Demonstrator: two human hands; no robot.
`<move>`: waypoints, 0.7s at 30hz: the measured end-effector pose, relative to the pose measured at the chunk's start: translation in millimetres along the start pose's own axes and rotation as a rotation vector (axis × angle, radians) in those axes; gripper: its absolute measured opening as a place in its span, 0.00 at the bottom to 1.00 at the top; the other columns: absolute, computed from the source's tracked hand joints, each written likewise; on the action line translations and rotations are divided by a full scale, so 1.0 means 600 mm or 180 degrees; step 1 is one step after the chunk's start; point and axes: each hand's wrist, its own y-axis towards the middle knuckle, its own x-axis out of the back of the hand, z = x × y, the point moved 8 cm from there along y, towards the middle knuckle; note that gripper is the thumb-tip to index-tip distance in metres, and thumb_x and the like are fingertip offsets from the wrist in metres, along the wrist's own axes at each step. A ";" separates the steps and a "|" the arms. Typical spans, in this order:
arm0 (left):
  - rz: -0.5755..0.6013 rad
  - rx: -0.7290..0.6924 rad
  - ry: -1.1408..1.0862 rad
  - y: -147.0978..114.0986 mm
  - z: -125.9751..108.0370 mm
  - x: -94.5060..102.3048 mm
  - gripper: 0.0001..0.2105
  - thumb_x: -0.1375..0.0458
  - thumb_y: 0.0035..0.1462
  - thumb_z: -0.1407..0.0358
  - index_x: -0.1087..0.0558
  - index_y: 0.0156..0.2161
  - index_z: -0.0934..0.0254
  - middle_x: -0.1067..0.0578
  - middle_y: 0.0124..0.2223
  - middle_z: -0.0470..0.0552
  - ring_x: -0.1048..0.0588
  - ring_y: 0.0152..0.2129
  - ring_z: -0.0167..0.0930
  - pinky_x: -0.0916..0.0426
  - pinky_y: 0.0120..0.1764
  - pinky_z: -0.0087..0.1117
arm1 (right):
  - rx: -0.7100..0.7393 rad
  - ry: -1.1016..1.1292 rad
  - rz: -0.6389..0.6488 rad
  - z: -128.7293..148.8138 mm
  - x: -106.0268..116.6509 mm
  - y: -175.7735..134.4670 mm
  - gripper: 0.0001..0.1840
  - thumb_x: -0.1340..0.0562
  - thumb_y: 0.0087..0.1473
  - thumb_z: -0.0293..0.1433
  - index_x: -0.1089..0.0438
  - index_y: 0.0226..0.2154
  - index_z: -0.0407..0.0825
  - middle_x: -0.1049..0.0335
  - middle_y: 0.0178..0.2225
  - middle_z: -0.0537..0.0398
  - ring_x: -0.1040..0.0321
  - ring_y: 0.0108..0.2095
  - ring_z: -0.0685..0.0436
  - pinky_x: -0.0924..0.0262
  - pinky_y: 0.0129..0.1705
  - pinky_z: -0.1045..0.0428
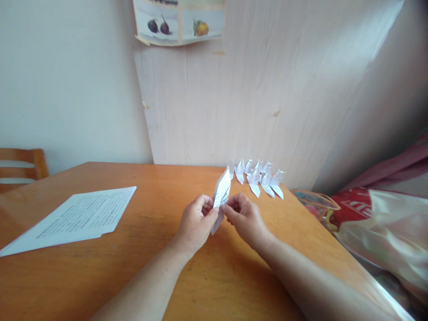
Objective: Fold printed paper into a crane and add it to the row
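A narrow folded piece of printed paper (222,185), pointed at its upper end, is held up above the wooden table (160,267). My left hand (197,223) pinches its left side near the middle, thumb in front. My right hand (245,218) is closed on its right edge, thumb and fingertip pressed together there. The lower tip of the paper shows below the thumbs. Behind it, towards the far right of the table, several folded paper figures (256,179) stand in two loose rows.
Printed sheets (87,214) lie in a stack on the left of the table. A wooden chair (23,162) stands beyond the left edge. Plastic bags (384,232) and a red bag (352,205) sit past the right edge. A picture poster (180,24) hangs on the panelled wall (240,102).
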 end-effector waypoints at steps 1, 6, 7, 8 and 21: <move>-0.0005 -0.0005 0.0010 0.000 0.001 0.000 0.05 0.40 0.56 0.64 0.30 0.32 0.63 0.26 0.29 0.44 0.28 0.25 0.27 0.34 0.30 0.26 | -0.0004 0.0008 0.0006 0.001 0.000 0.000 0.12 0.34 0.49 0.38 0.35 0.29 0.50 0.36 0.22 0.61 0.40 0.23 0.50 0.47 0.24 0.53; 0.0033 -0.0048 -0.0022 0.001 0.005 0.000 0.04 0.40 0.56 0.65 0.29 0.34 0.63 0.24 0.30 0.45 0.27 0.27 0.28 0.34 0.32 0.27 | -0.0106 0.0170 0.0106 0.001 -0.004 -0.002 0.13 0.34 0.49 0.39 0.36 0.29 0.50 0.36 0.22 0.61 0.40 0.23 0.50 0.46 0.24 0.53; 0.0039 -0.0046 -0.0013 0.001 0.006 -0.001 0.04 0.40 0.56 0.65 0.30 0.34 0.63 0.24 0.30 0.45 0.27 0.27 0.28 0.33 0.32 0.27 | -0.0129 0.0234 0.0113 0.000 -0.005 -0.002 0.13 0.34 0.49 0.39 0.36 0.30 0.50 0.35 0.23 0.61 0.40 0.23 0.50 0.45 0.25 0.53; 0.0039 -0.0043 0.0001 0.001 0.007 -0.001 0.04 0.40 0.56 0.65 0.30 0.34 0.63 0.24 0.30 0.45 0.27 0.27 0.28 0.33 0.32 0.27 | -0.0143 0.0287 0.0103 0.000 -0.005 -0.002 0.14 0.33 0.48 0.39 0.36 0.31 0.50 0.35 0.23 0.61 0.39 0.23 0.50 0.44 0.25 0.53; 0.0060 -0.0079 0.0074 0.003 0.013 -0.001 0.05 0.40 0.57 0.64 0.30 0.34 0.62 0.25 0.31 0.45 0.27 0.27 0.28 0.33 0.33 0.28 | -0.0029 0.0218 0.0013 -0.004 -0.002 0.001 0.13 0.33 0.48 0.37 0.37 0.29 0.51 0.37 0.23 0.62 0.40 0.23 0.49 0.45 0.26 0.53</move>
